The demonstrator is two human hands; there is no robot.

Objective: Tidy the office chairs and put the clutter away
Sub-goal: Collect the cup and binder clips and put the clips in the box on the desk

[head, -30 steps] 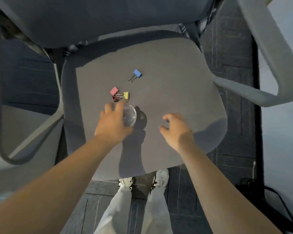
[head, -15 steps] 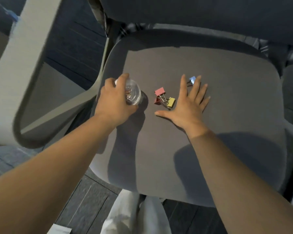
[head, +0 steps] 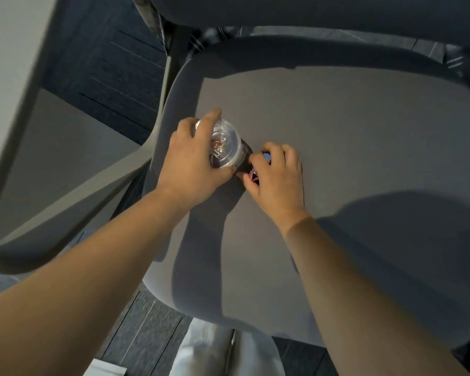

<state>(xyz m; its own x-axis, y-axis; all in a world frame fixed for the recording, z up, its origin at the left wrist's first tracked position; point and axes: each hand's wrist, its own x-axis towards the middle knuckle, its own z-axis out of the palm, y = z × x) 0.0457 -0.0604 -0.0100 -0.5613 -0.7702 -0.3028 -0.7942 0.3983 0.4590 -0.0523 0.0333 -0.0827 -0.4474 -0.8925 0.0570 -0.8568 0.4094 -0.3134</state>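
A grey office chair seat (head: 337, 126) fills the view. My left hand (head: 190, 164) grips a small clear plastic cup (head: 225, 143) that holds some clips, its base resting on the seat's left part. My right hand (head: 276, 175) is cupped on the seat right beside the cup, fingers curled over the binder clips. A bit of the red clip (head: 254, 177) shows under the palm and a bit of the blue clip (head: 267, 156) between the fingers. The yellow clip is hidden.
The chair's grey left armrest loop (head: 17, 147) stands at the left, the backrest (head: 310, 12) at the top. Dark carpet tiles (head: 106, 58) lie beneath. My light trousers (head: 215, 354) show at the bottom.
My right hand went from flat and spread over the clips to curled around them, sliding left against the cup. The left hand kept its hold on the cup.
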